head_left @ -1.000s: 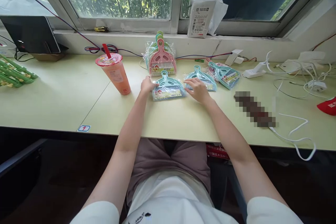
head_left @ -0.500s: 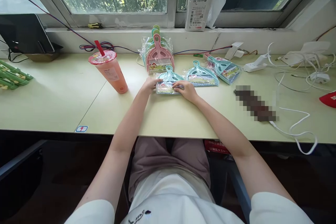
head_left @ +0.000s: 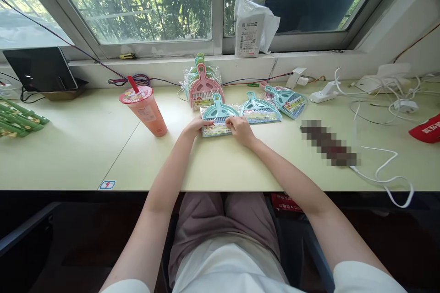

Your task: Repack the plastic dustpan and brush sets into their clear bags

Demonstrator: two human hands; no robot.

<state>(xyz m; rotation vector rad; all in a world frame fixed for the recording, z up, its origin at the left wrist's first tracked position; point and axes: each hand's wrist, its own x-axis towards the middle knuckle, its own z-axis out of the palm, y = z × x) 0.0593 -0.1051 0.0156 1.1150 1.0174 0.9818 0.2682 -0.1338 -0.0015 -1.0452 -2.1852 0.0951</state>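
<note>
A turquoise mini dustpan-and-brush set (head_left: 220, 112) in clear wrap is between my two hands, its handle pointing away from me. My left hand (head_left: 195, 127) is closed on its left edge, thumb on top. At its lower right side, my right hand (head_left: 241, 131) pinches with curled fingers at the wrapping; the exact fingertip contact is partly hidden. Another wrapped turquoise dustpan set (head_left: 260, 109) lies just right of it. Farther right is a wrapped turquoise set (head_left: 287, 101) lying over a pink one. Behind, wrapped sets with a pink dustpan (head_left: 206, 86) in front lean on the wall.
A pink drink cup (head_left: 146, 112) with a red straw stands left of my hands. A tablet (head_left: 40, 69) and green bamboo-like sticks (head_left: 20, 119) are at far left. To the right lie a blurred-out item (head_left: 328, 143), a white cable (head_left: 388, 162) and a power strip (head_left: 325, 92).
The view has tilted upward, showing more window. My right fingers, before spread over the package, are now curled into a pinch at its side. My left hand keeps its hold.
</note>
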